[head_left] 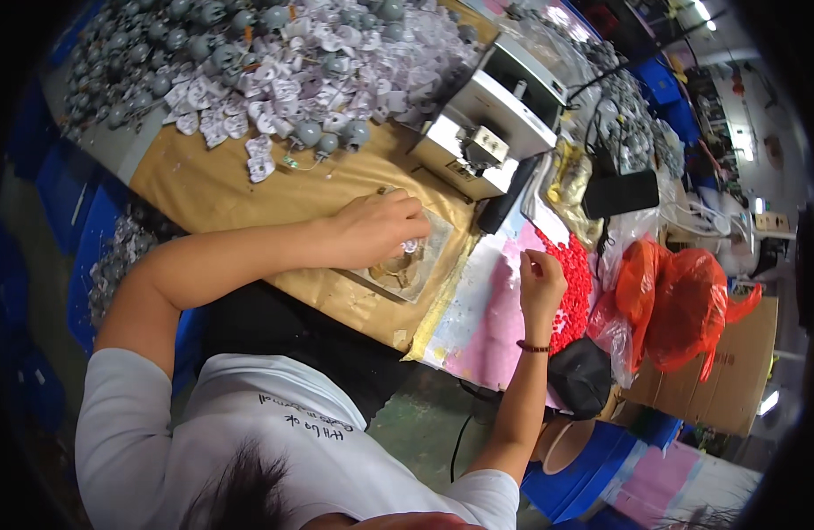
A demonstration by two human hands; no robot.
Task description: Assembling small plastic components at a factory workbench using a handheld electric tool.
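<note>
My left hand (382,231) rests over a flat metal plate (432,265) with a brass-coloured, ring-shaped fixture (391,276) on it. Its fingers are curled down, and a small clear shiny piece (410,246) shows at their tips; what they grip is mostly hidden. To the right, my right hand (543,281) is raised beside a heap of tiny red parts (570,287). Thumb and fingers there are pinched together, and anything between them is too small to make out.
A large pile of grey round bulbs and whitish translucent pieces (310,66) fills the far left. Behind the plate stands a grey-white machine (486,132). A phone (621,194), red plastic bags (681,300), a black pouch (580,378) and a cardboard box (734,371) lie rightward.
</note>
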